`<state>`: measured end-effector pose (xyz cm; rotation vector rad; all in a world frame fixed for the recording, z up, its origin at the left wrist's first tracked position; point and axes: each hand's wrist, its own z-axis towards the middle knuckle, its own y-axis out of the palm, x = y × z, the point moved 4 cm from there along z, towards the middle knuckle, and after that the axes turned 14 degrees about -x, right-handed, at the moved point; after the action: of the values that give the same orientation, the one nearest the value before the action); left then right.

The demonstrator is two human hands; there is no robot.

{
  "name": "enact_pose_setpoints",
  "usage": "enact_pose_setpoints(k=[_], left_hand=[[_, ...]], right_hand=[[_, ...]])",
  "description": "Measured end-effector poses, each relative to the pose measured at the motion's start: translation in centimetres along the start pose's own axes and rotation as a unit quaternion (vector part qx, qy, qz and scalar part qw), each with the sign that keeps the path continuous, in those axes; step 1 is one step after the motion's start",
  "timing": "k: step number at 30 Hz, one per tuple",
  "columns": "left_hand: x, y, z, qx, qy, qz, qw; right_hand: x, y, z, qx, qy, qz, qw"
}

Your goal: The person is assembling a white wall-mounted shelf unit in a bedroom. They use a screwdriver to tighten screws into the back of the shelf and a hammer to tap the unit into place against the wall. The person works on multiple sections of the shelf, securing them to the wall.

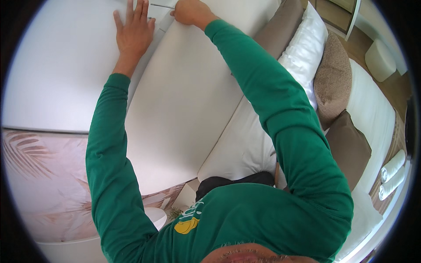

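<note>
Against a large white panel point(57, 65), my left hand point(133, 35) lies flat with its fingers stretched out and spread. My right hand point(190, 12) is closed just to its right, at the top of the view. A thin metal rod point(161, 5), like the shaft of a screwdriver, points left out of that fist toward my left fingertips; any handle is hidden inside the hand. A small dark metal piece point(150, 18) shows beside my left fingers, too small to make out. Below both hands slopes a smooth off-white padded panel point(184, 92).
To the right is a bed point(372, 103) with a shiny white pillow point(302, 55), a brown fuzzy cushion point(334, 79) and a taupe pillow point(348, 142). Rolled white towels point(391, 175) lie at the far right. Palm-leaf wallpaper point(48, 184) covers the wall at lower left.
</note>
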<state>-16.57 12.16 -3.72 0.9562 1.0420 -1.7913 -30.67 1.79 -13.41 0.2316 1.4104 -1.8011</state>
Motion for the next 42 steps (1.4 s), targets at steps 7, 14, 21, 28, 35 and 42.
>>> enact_pose_setpoints(k=[7, 14, 21, 28, 35, 42], left_hand=[[0.4, 0.0, 1.2, -0.046, -0.015, 0.056, 0.997], [0.5, 0.8, 1.5, -0.045, -0.011, 0.057, 0.997], [-0.2, 1.9, 2.1, 0.090, 0.039, -0.093, 0.991], [-0.8, -0.1, -3.5, 0.184, 0.106, -0.204, 0.956], [-0.8, -0.6, -15.4, 0.086, 0.208, -0.358, 0.906], [1.0, 2.1, -19.4, 0.067, 0.243, -0.435, 0.864]], right_hand=[[0.8, -0.3, 0.3, 0.042, -0.017, 0.018, 0.999], [0.7, -0.7, -0.1, -0.009, -0.024, 0.039, 0.999], [0.8, -1.5, -0.9, 0.009, 0.012, 0.054, 0.998], [1.3, -1.1, -0.9, 0.011, 0.035, 0.077, 0.996], [1.9, 0.3, -0.4, 0.031, 0.023, 0.087, 0.995], [1.3, -0.6, 0.5, 0.025, 0.010, 0.079, 0.997]])
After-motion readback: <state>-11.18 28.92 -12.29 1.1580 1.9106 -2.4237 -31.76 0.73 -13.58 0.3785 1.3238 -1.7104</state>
